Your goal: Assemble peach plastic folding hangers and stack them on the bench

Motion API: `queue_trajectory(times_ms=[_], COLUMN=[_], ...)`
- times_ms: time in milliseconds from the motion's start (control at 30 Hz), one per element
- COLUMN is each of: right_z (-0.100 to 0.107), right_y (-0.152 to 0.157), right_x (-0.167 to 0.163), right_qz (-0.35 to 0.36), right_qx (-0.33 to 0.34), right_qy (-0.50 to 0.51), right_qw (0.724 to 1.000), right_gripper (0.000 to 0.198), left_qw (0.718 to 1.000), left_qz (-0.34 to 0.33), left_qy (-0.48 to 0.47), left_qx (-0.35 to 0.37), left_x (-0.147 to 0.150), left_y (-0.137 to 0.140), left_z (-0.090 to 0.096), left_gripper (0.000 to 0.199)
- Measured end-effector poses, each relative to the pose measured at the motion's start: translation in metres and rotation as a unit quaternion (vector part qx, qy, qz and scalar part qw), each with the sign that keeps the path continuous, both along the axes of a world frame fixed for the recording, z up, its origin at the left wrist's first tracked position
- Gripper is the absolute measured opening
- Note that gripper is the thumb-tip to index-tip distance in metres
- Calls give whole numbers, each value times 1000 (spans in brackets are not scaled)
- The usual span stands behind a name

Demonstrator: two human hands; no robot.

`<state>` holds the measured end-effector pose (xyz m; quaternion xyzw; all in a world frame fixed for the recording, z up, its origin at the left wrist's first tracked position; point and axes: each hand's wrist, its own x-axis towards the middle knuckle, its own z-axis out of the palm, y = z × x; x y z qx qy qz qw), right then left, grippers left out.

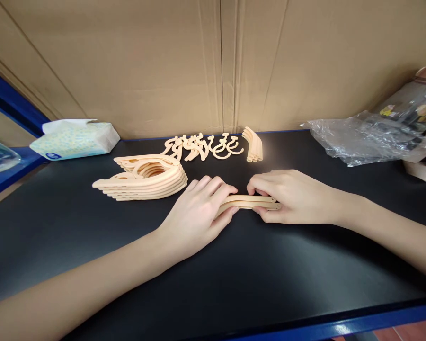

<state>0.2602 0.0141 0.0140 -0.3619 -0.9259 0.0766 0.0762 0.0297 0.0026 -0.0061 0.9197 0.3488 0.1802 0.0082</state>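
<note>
Two beige plastic hanger arms, slightly curved and laid one on the other, are held low over the black tabletop. My left hand is closed around their left end, which the fingers partly cover. At the right, my right hand pinches them between thumb and fingers near the end with small holes. Left of my left hand lies a neat stack of beige hanger pieces. Beyond my hands are a pile of small curved hanger parts, several loose hooks and a bundle of short curved arms.
The black table has a blue front edge. A tissue pack stands at the back left. Clear plastic bags lie at the back right. Brown cardboard forms the wall behind, with a blue metal post at the left.
</note>
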Motion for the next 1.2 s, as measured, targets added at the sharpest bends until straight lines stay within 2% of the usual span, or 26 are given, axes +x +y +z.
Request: queue_trajectory(times_ms=[267,433,600,767,867,1067,1200], right_z=[0,-2,-2,-1,-1,1,0], right_y=[1,1,1,2,3,3,8], right_x=[1,1,2,2,2,-2,-4], right_qz=[2,4,4,11,13,-43,-115], right_qx=[-26,-25,-27,-39,-66,-104,-58], right_qy=[15,22,27,42,70,86,91], right_qw=[1000,999,999,998,995,990,988], right_gripper=[9,10,11,29,31,33,25], left_qw=[1000,1000,1000,999,999,998,998], left_qz=[6,1,-3,-3,-1,0,-2], left_qy=[1,-2,14,12,13,7,1], left_qx=[-20,-20,-28,-31,-40,-58,-59], left_x=[0,0,1,0,0,0,-1], left_y=[-1,-1,-1,-1,-1,-1,0], left_z=[1,1,1,2,4,3,2], left_gripper=[15,29,18,17,16,16,16])
